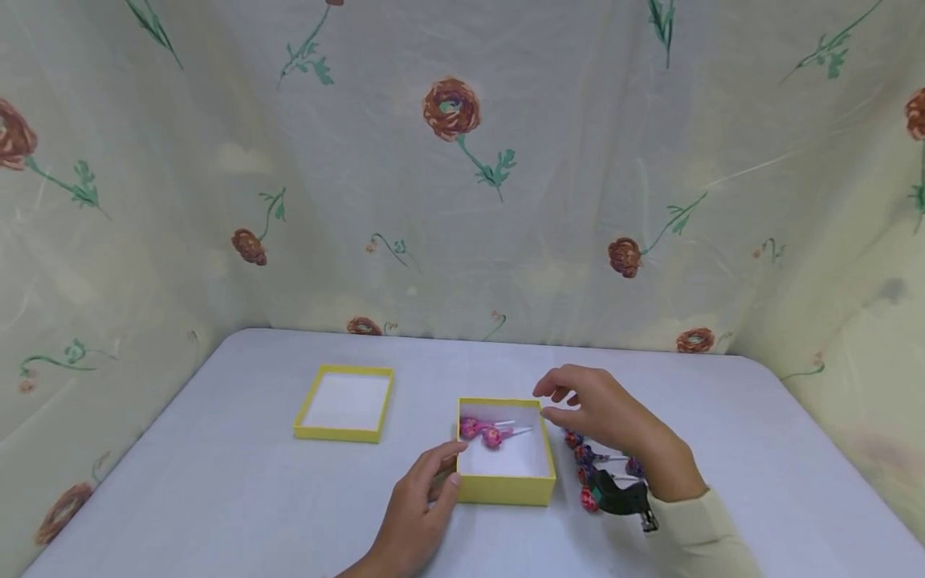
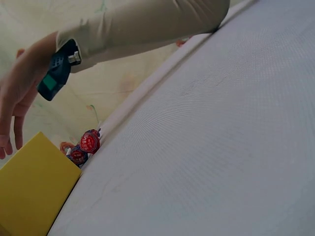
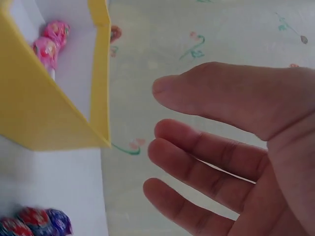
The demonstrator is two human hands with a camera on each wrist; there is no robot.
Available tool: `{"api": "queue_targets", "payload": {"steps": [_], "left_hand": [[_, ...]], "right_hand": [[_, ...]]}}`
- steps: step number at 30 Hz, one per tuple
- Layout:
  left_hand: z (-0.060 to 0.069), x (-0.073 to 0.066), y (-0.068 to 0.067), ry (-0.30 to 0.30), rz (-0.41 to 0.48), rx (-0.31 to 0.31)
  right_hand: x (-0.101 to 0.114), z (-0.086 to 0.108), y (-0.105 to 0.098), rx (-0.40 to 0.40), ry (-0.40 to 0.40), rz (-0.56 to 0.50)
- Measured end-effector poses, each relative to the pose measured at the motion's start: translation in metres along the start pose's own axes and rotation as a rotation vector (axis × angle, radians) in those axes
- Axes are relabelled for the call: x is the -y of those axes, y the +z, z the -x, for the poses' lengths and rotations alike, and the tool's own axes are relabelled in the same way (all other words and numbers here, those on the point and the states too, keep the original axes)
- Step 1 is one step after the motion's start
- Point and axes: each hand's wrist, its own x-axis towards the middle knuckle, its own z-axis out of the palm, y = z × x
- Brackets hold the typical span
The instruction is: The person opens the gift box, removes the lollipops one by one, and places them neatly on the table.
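A yellow box (image 1: 506, 490) with a white inside stands open on the table, holding pink-wrapped lollipops (image 1: 494, 437) with white sticks. My left hand (image 1: 417, 506) rests its fingers against the box's left side near the front corner. Above the box's right edge hovers my right hand (image 1: 600, 408), fingers apart and loosely bent, with nothing between them. The right wrist view shows the gap between its thumb and fingers (image 3: 197, 147) beside the box. Under the right forearm lie red and dark-blue wrapped lollipops (image 1: 588, 474), partly hidden by the wrist and its strap.
A yellow-rimmed box lid (image 1: 345, 401) lies with its white inside up at the left of the box. The white table (image 1: 238, 490) is enclosed by a flowered curtain (image 1: 535, 241) at the back and sides.
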Motion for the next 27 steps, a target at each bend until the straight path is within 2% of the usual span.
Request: {"api": "queue_targets", "payload": {"steps": [10,18,27], "left_hand": [[-0.001,0.000,-0.002,0.004,-0.018,-0.005],[-0.001,-0.001,-0.002,-0.022,-0.021,0.015],[0.000,-0.001,-0.003,-0.009,-0.024,0.024]], "right_hand": [[0.010,-0.009,0.026,-0.027,-0.065,-0.027],[0.013,-0.013,0.045,0.016,-0.089,-0.060],[0.014,-0.019,0.063,0.031,-0.144,-0.006]]}}
